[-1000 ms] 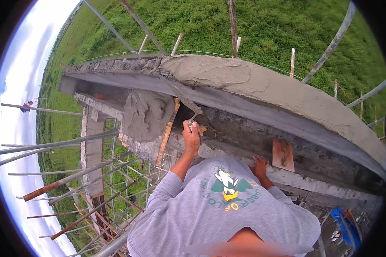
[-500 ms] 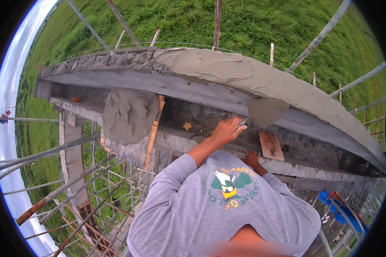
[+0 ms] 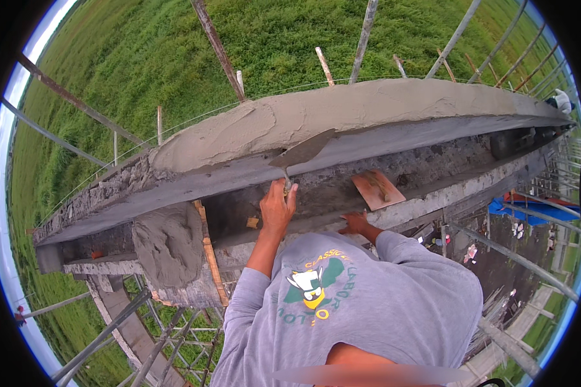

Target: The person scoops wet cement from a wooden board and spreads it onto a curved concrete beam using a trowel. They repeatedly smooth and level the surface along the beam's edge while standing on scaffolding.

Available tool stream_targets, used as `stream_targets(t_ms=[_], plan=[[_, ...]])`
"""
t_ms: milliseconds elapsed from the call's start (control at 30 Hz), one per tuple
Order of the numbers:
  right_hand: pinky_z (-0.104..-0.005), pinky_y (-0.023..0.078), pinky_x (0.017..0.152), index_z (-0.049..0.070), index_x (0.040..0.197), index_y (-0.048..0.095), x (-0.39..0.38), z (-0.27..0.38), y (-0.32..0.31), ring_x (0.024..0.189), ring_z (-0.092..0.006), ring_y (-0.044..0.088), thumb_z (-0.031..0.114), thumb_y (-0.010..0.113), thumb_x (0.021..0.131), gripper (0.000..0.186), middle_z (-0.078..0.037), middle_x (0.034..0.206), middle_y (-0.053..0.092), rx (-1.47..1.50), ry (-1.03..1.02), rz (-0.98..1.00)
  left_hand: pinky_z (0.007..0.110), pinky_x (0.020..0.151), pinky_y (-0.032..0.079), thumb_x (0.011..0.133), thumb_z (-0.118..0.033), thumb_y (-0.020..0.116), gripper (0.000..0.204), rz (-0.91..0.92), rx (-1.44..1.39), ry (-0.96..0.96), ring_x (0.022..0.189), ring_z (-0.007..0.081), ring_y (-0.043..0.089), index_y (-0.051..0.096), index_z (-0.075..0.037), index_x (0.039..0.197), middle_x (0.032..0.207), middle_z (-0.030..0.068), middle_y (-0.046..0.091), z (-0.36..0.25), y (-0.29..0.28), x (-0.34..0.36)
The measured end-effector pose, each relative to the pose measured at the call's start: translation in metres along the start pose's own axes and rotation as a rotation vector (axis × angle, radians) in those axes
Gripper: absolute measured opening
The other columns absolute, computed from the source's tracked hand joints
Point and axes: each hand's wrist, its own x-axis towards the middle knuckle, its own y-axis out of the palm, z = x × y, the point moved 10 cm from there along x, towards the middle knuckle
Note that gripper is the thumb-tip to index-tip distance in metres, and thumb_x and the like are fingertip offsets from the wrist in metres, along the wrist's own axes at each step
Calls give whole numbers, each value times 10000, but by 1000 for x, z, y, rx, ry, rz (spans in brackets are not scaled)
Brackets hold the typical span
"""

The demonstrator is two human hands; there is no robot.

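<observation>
My left hand (image 3: 275,209) grips the handle of a trowel (image 3: 297,148), its broad blade lifted against the underside of the mortar-covered curved ledge (image 3: 219,138). My right hand (image 3: 356,222) rests with fingers spread on the concrete edge of the channel. A reddish flat board (image 3: 377,189) with a handle lies just above it in the channel. Left of my left hand, a heap of wet mortar (image 3: 166,242) sits on a board edged by a wooden batten (image 3: 210,257). A small tan piece (image 3: 252,222) lies in the dark channel.
Metal scaffold poles (image 3: 90,113) stand around the ledge, high above green grass (image 3: 277,39). A blue tarp (image 3: 523,209) and scaffolding lie below at the right. A white bundle or glove (image 3: 561,102) sits at the ledge's far right end. A thin line runs along the outer edge.
The view has swung round. The trowel first swung right along the ledge and is now back toward the middle, blade raised to the ledge. My right hand stays on the edge.
</observation>
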Motion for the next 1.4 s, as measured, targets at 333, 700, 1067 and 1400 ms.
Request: stream_targets(t_ms=[333,700,1067,1400], plan=[[-743,115,1186,226,1530,496,-1,2,-5,1508,-336,350,689,790,700,994,-90,1586,468,17,18,5,467,708,548,945,-199,739,282,-89,24,-69,833,419,693,614,-5,1106,942,217,697,9,-7,-5],[-736,127,1183,236,1519,514,-2,2,-11,1511,-324,344,638,822,701,962,-78,1590,467,17,35,16,461,806,527,1020,-236,660,302,-377,43,-419,921,429,682,604,11,1184,1048,230,709,142,-146,-66],[-740,129,1179,222,1512,518,5,-7,-1,1502,-329,357,672,805,699,972,-123,1567,484,-1,45,27,413,792,515,1037,-277,629,338,-215,290,-505,855,319,660,635,13,1210,957,201,707,78,-302,-19],[-709,90,1206,233,1513,525,7,-6,-1,1503,-317,354,685,819,672,999,-89,1579,479,37,34,-6,523,757,501,1038,-288,582,315,567,663,-156,867,454,664,585,24,991,831,262,676,-100,-208,126]])
